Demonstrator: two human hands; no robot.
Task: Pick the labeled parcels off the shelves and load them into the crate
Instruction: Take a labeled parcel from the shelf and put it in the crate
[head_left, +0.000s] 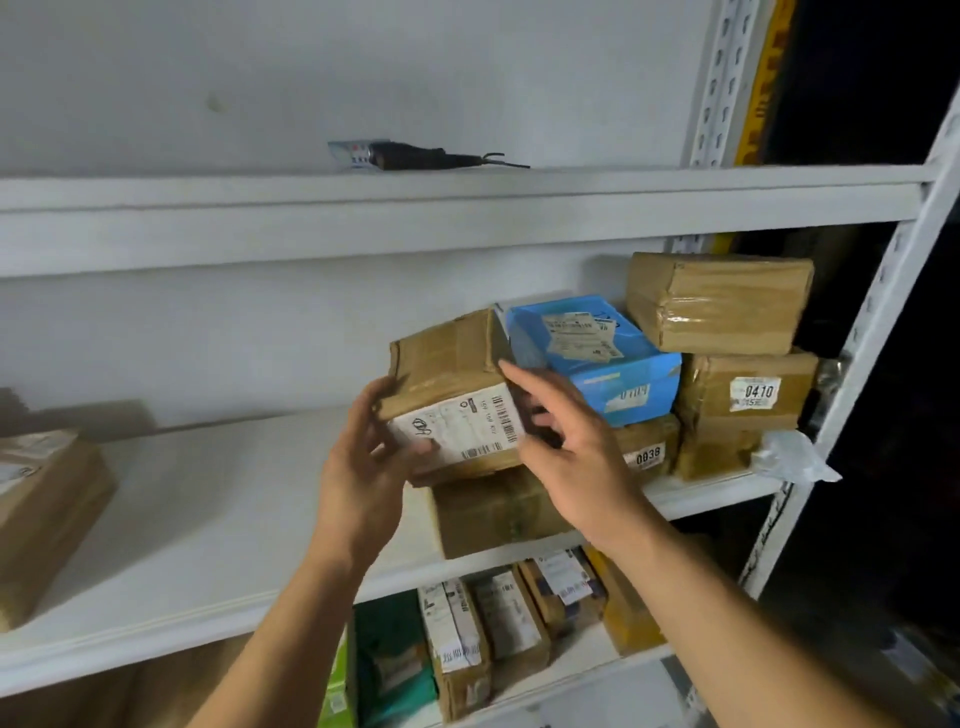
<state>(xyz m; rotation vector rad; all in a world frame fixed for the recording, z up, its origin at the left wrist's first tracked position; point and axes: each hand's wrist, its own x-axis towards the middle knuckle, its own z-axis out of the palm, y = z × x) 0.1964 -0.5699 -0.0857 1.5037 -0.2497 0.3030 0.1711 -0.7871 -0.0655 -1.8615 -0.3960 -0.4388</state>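
Observation:
A brown cardboard parcel (447, 374) with a white barcode label on its front is lifted just above another brown box (493, 512) on the middle shelf (218, 545). My left hand (363, 478) grips its left lower corner, thumb on the label. My right hand (566, 441) holds its right side, index finger stretched along the edge and the other fingers curled behind. A blue labeled box (597, 353) sits right behind it. No crate is in view.
Brown parcels marked 0410 (748, 395) and 0838 (649, 452) stack at the right, one more (719, 301) on top. A parcel (41, 514) lies at the far left. The lower shelf holds several labeled parcels (498, 618). A dark tool (415, 155) lies on the upper shelf.

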